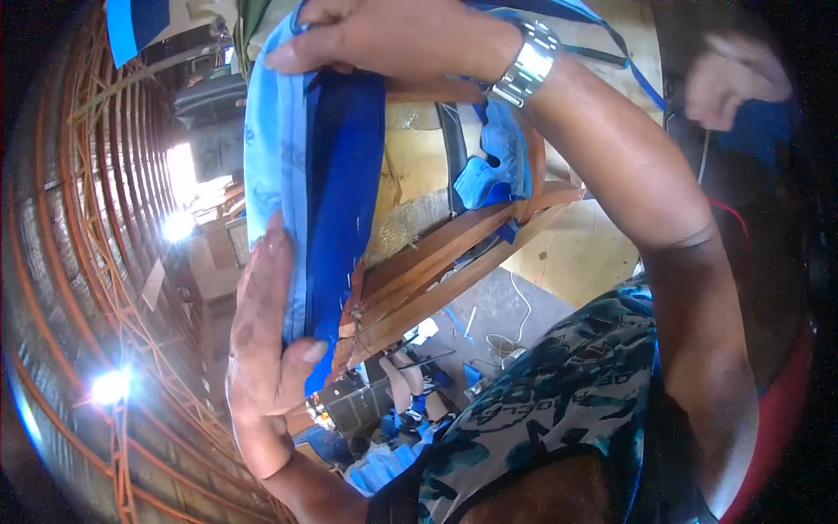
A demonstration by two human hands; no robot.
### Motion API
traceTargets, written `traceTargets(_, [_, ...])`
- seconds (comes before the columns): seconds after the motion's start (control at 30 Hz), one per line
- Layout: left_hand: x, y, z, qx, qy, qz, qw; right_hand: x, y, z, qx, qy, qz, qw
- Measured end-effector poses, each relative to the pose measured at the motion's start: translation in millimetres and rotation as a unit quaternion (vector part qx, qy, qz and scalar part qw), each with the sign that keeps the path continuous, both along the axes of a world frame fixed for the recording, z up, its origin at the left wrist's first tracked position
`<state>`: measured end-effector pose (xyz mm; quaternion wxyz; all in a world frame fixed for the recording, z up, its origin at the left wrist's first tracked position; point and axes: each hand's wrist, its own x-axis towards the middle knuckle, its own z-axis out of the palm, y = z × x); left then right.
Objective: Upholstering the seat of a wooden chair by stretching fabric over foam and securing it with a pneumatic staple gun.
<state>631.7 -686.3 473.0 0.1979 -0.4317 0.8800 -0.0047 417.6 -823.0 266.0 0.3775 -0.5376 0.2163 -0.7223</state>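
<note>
A folded band of light-blue fabric (269, 144) runs along one side of a wooden frame (436, 262), stretched between a worker's two hands beside one panel of dark-blue fabric (345, 166). The right hand (375, 35), at the upper end, pinches the band, thumb in front; the left hand (271, 314) grasps its lower end, fingers laid along the outer side and thumb over the dark-blue edge. One silver wristwatch (528, 65) circles the right wrist. Inside the frame hangs one piece of mid-blue cloth (497, 148). Below, one dark, box-like object (358, 406) stands near a heap of blue cloth (388, 463), too jumbled to count; whether the box-like object holds anything cannot be told. A white cord (524, 319) loops across the grey floor (484, 306). Two bright lights (112, 386) glare beside orange metal trusses (87, 210) at left.
</note>
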Motion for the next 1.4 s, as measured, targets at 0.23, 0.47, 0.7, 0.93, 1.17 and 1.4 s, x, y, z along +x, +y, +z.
traceTargets(0.23, [-39, -2, 6, -0.030, -0.206, -0.111, 0.972, 27, 9, -45, 0.130, 0.022, 0.089, 0.987])
traceTargets(0.47, [-46, -29, 6, 0.032, -0.022, -0.086, 0.996, 55, 4, -57, 0.116, -0.027, 0.106, 0.987])
traceTargets(0.7, [-62, -33, 0, -0.012, -0.109, -0.114, 0.987, 56, 14, -53, 0.158, -0.032, 0.080, 0.984])
traceTargets(0.93, [-78, -32, -6, -0.082, -0.191, -0.197, 0.958, 67, 8, -48, 0.115, -0.195, 0.122, 0.966])
traceTargets(1.17, [-91, -36, -10, -0.094, -0.220, -0.185, 0.953, 69, 2, -47, 0.116, -0.203, 0.137, 0.963])
traceTargets(1.4, [-98, -42, -9, -0.069, -0.211, -0.156, 0.962, 59, 5, -45, 0.126, -0.150, 0.121, 0.973])
